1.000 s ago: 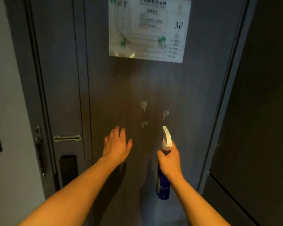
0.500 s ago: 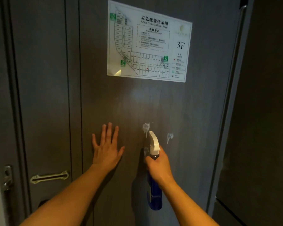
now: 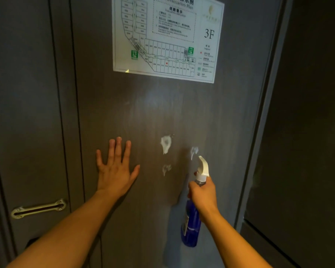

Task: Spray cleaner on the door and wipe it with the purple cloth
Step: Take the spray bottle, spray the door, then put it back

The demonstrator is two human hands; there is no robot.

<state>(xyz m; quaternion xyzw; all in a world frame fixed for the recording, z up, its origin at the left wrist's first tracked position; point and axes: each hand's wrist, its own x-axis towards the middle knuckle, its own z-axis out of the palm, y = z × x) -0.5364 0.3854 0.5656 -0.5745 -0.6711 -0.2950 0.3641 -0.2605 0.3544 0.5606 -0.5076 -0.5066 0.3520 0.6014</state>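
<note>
The dark grey door [image 3: 162, 113] fills the view. Three white foam blobs [image 3: 165, 144] of cleaner cling to it at mid height. My right hand [image 3: 202, 194] grips the neck of a blue spray bottle [image 3: 190, 227] with a white trigger head [image 3: 203, 167], its nozzle pointing at the door just right of the foam. My left hand [image 3: 115, 169] lies flat on the door with fingers spread, left of the foam, holding nothing. No purple cloth is in view.
A white evacuation plan sign [image 3: 167, 35] marked 3F is fixed to the door above the foam. A metal latch plate [image 3: 38, 208] sits on the panel at lower left. The door frame [image 3: 263, 122] and a dark wall stand to the right.
My left hand has gone from hovering to pressed flat on the door. The bottle shifted left toward the foam, then back to the right. My view has moved closer to the door.
</note>
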